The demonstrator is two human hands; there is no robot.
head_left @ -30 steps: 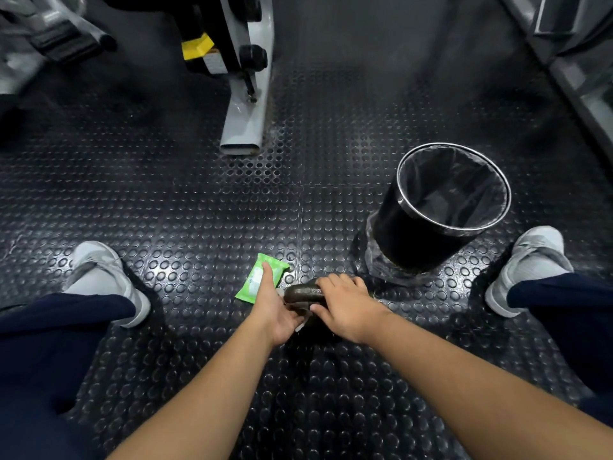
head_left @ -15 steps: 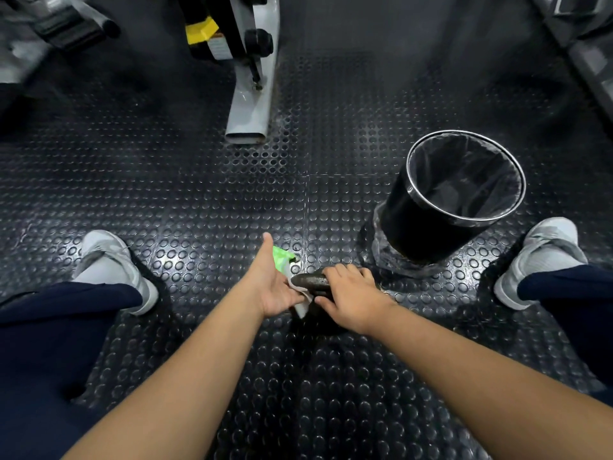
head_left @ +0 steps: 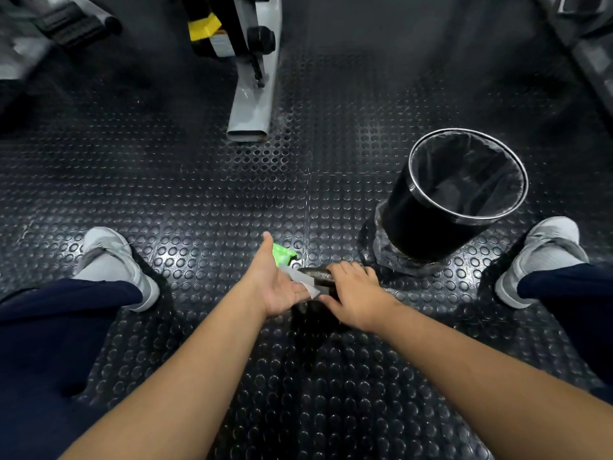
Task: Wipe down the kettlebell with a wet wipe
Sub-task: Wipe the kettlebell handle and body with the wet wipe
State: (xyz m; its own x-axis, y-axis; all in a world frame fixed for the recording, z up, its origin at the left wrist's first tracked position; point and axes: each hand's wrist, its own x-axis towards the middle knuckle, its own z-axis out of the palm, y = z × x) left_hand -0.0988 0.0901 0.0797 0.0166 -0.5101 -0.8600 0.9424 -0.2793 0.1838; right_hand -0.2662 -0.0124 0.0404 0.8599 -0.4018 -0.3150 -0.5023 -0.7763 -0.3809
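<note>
The left hand is turned palm-up and mostly open, thumb stretched straight away from the body. Its fingers press a crumpled white wet wipe against the left end of the handle. The right hand curls over the handle of the dark, dull metal kettlebell, which sits between the two hands. A bright green packet lies just beyond the left thumb. Beyond the right hand, to its right, stands a round black bin lined with a thin plastic liner.
</note>
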